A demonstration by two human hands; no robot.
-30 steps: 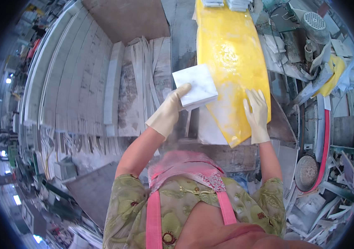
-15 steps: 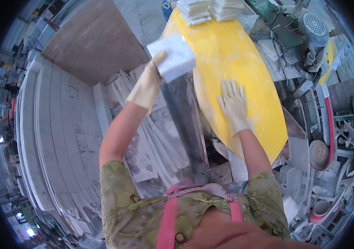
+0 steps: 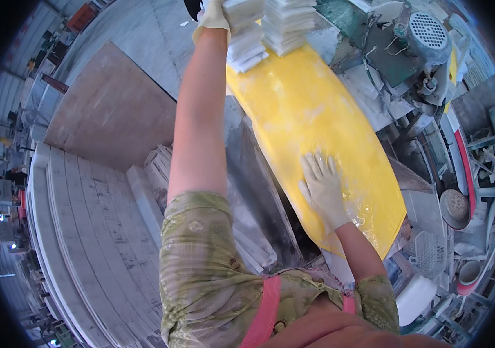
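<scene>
My left arm stretches far forward, and my gloved left hand (image 3: 211,17) is at the top edge, against the left side of the nearer-left stack of white tiles (image 3: 246,32). Its fingers are mostly cut off or hidden, so whether it grips a tile does not show. A second stack of white tiles (image 3: 287,26) stands just to the right. Both rest on the far end of a wet, glossy yellow sheet (image 3: 317,110). Flat on the near part of that sheet lies my gloved right hand (image 3: 322,188), open, fingers a little spread.
Long grey-white slabs (image 3: 91,220) lean at the left, beside a large brown board (image 3: 111,107). To the right are a dusty motor with a round grille (image 3: 428,32), a round pan (image 3: 455,206), a white plastic basket (image 3: 430,252) and scattered offcuts.
My left hand has carried a white block of tiles forward to the stacks at the far end. The view has shifted; my right hand stays flat on the yellow sheet.
</scene>
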